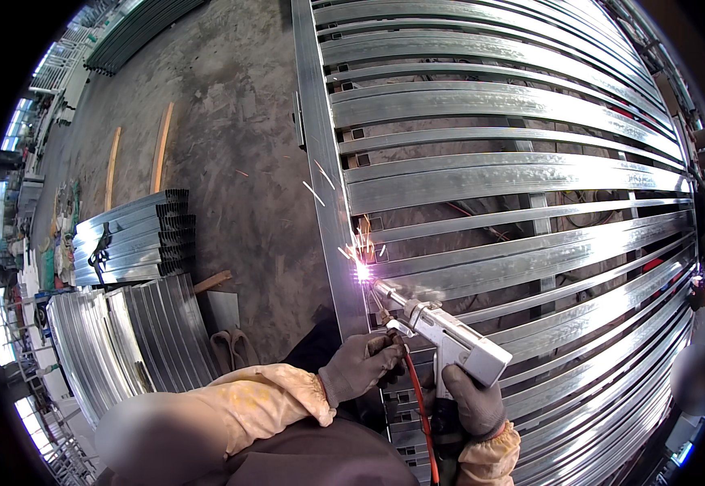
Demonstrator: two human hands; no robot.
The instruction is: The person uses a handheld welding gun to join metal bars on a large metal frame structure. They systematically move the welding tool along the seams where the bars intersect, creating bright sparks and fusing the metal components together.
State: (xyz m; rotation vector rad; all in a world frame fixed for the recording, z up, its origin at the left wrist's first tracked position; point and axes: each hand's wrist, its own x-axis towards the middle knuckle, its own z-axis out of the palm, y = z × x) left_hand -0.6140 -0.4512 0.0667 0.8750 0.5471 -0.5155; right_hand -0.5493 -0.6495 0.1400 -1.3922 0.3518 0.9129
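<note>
My right hand [474, 401], in a grey glove, is closed around the grip of a silver handheld welding gun [457, 338]. The gun's nozzle points at a bright pink-white weld spot [363, 273], where sparks fly up and left. That spot lies where a crossbar meets the long side rail [325, 174] of a galvanized steel frame. My left hand [360, 370], also gloved, pinches the fitting by the gun's front, at the upper end of a red hose [422, 417]. Its fingertips are partly hidden behind the fitting.
Parallel steel bars [466, 109] span the right side, with cables beneath. Stacked steel profiles [129, 239] and more metal lengths [134, 340] lie on the floor at left, near wooden strips [163, 146]. Another person's hand [704, 300] works beside a bright spot at the far right.
</note>
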